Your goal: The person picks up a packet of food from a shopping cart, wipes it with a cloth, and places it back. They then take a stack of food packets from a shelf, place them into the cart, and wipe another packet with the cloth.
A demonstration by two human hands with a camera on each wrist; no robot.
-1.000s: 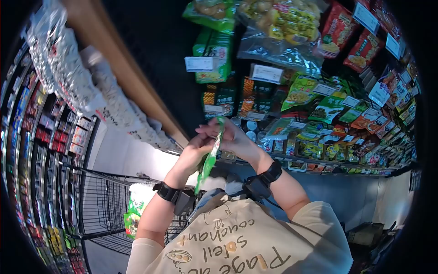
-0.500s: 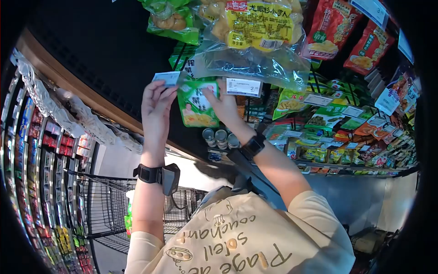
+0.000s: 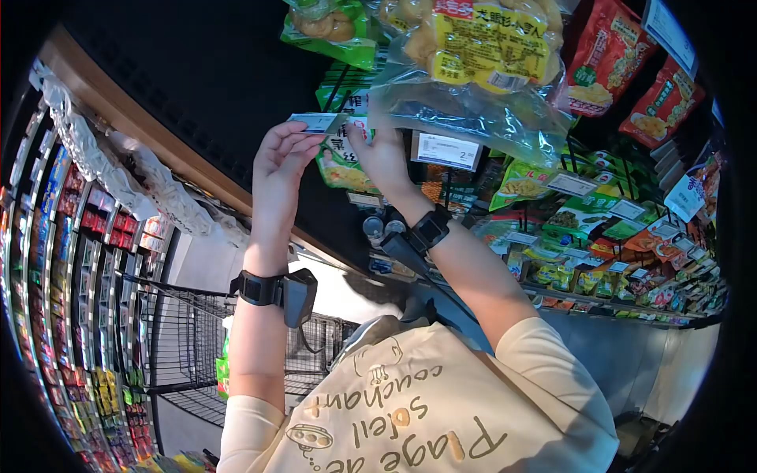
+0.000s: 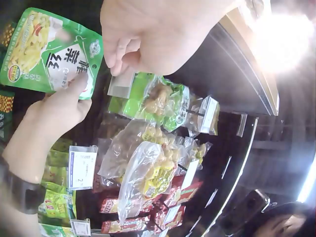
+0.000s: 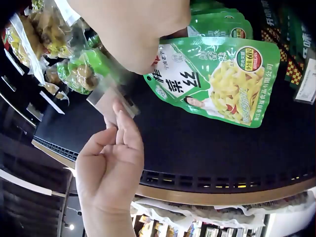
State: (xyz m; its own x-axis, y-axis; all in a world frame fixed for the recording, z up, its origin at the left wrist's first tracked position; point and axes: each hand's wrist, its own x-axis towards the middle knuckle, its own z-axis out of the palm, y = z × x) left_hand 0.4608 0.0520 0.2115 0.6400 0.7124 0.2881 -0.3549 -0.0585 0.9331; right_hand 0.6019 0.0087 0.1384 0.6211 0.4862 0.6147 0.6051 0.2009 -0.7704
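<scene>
Just above the centre of the head view, a person's left hand [image 3: 276,162] pinches a shelf price tag [image 3: 315,121] between thumb and curled fingers, seemingly tilting it clear of what is beside it. Next to it, the right hand [image 3: 388,164] grips a green food packet [image 3: 341,172] near its top edge, thumb in front, leaving most of its printed face uncovered. In the right wrist view, similar green packets [image 5: 222,22] sit behind it. A wire cart [image 3: 185,331] is at lower left.
</scene>
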